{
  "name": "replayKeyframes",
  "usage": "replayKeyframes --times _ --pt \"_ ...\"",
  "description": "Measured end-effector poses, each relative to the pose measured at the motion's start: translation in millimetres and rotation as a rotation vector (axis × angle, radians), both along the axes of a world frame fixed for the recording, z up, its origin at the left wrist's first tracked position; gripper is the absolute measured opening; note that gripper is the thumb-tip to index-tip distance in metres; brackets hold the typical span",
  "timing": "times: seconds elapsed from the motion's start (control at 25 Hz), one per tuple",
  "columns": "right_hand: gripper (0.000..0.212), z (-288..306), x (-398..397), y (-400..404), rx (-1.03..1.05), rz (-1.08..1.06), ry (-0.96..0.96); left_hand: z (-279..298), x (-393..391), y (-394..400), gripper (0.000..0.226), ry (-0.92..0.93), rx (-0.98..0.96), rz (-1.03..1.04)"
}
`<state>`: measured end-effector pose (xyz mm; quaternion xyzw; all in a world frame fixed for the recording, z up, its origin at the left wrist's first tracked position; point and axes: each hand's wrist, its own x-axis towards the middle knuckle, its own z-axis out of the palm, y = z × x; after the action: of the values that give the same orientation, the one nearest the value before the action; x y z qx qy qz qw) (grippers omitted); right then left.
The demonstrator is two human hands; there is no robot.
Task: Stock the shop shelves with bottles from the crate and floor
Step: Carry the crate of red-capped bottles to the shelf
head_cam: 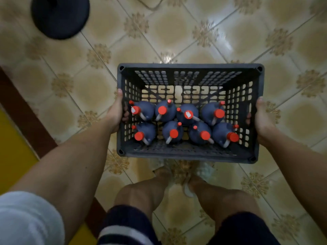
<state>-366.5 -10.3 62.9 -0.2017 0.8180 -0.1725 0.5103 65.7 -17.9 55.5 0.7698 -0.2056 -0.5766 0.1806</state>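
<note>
Here, at the centre of the frame, the left hand (115,110) and right hand (261,119) are gripping the side walls of a dark crate (190,68); eight red-capped bottles (184,123) are standing inside, above the tiled floor (230,36).

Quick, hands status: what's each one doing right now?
Left hand: grips the crate's left wall.
Right hand: grips the crate's right wall.

Crate of bottles held over a tiled floor

A dark slatted crate (190,157) holding eight red-capped bottles (165,111) is gripped at its sides by the left hand (115,112) and right hand (263,119).
</note>
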Motion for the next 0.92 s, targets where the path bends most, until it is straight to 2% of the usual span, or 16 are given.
replayKeyframes --times 0.12,0.28,0.4,0.56,0.92 --pt "0.071 121.3 10.5 -17.2 -0.077 0.043 -0.009 112.5 15.0 -9.0 0.07 0.035 -0.058 0.003" --pt "0.063 325.1 27.0 -40.0 -0.228 0.011 0.001 302.0 28.8 -25.0 0.069 0.068 -0.143 -0.012" --pt "0.062 424.2 42.5 -65.3 -0.278 0.004 -0.004 399.4 41.8 -48.3 0.069 0.025 -0.219 0.029" --pt "0.058 480.1 46.3 -98.6 -0.297 -0.054 -0.029 455.0 44.1 -103.8 0.072 -0.032 -0.217 0.009" --pt "0.064 468.2 34.0 -271.1 -0.253 0.045 -0.059 461.1 27.7 -253.2 0.069 -0.056 -0.196 0.066"
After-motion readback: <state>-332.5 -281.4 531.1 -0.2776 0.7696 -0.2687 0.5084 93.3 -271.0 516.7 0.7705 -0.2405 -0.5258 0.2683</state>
